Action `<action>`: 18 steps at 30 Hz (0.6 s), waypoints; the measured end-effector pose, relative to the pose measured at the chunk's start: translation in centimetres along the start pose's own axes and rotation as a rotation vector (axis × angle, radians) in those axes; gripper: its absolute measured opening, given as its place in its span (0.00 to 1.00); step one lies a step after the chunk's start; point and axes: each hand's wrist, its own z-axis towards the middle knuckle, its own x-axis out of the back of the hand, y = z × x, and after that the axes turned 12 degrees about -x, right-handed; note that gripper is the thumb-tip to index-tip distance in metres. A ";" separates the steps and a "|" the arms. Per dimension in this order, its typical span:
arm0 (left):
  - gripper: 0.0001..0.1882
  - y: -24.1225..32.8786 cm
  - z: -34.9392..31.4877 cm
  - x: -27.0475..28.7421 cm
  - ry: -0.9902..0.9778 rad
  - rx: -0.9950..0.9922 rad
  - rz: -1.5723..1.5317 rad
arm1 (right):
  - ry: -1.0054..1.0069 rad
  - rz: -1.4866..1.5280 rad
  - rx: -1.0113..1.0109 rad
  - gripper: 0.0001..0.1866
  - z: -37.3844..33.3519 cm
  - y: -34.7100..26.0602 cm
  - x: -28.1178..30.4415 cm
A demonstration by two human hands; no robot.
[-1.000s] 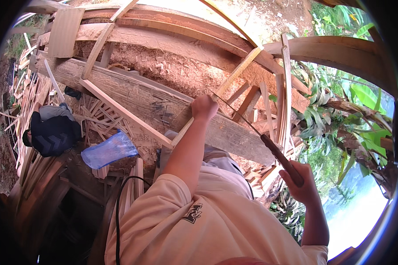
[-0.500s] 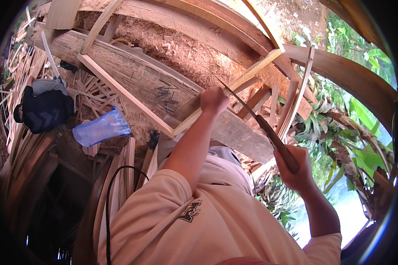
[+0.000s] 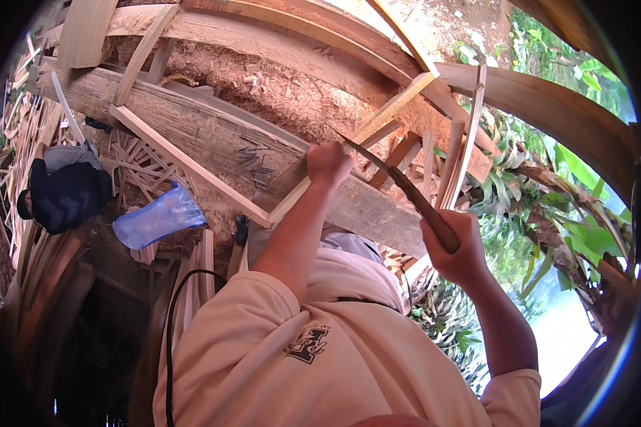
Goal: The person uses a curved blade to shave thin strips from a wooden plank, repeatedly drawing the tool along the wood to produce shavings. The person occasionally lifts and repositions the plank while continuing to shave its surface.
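Observation:
My left hand (image 3: 329, 164) is closed around the short end strip of a rectangular wooden frame (image 3: 394, 108), which lies across the bench plank (image 3: 214, 132). In my right hand (image 3: 454, 245) is a long knife (image 3: 421, 203) with a dark wooden handle and a narrow, pointed blade. Its blade slants up and left, its tip just beyond my left knuckles, close to the end strip. Whether the edge touches the wood I cannot tell. Several nails (image 3: 256, 160) lie loose on the plank inside the frame.
At the left a person in dark clothing (image 3: 71, 185) bends over near scattered wood strips. A blue translucent plastic container (image 3: 160, 217) lies close by. Wood shavings (image 3: 278, 92) cover the ground beyond the plank. A black cable (image 3: 174, 313) runs by my left side; plants (image 3: 577, 192) grow at right.
My right hand and the knife have moved up and left, bringing the blade further across beside my left hand. The whole view has shifted slightly. My left hand keeps its hold on the frame.

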 end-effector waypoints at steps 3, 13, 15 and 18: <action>0.11 -0.4 0.3 -0.9 0.034 0.013 0.014 | -0.048 0.001 -0.063 0.12 -0.5 -0.8 -0.3; 0.12 0.1 0.2 -0.7 0.032 0.041 -0.030 | -0.010 -0.004 0.023 0.10 1.1 1.9 1.3; 0.13 -0.2 0.1 -0.9 0.033 0.062 -0.044 | -0.012 -0.007 0.011 0.10 0.8 1.8 1.2; 0.13 0.3 0.1 -0.8 0.057 0.063 -0.034 | -0.006 -0.018 0.046 0.10 0.7 4.1 1.2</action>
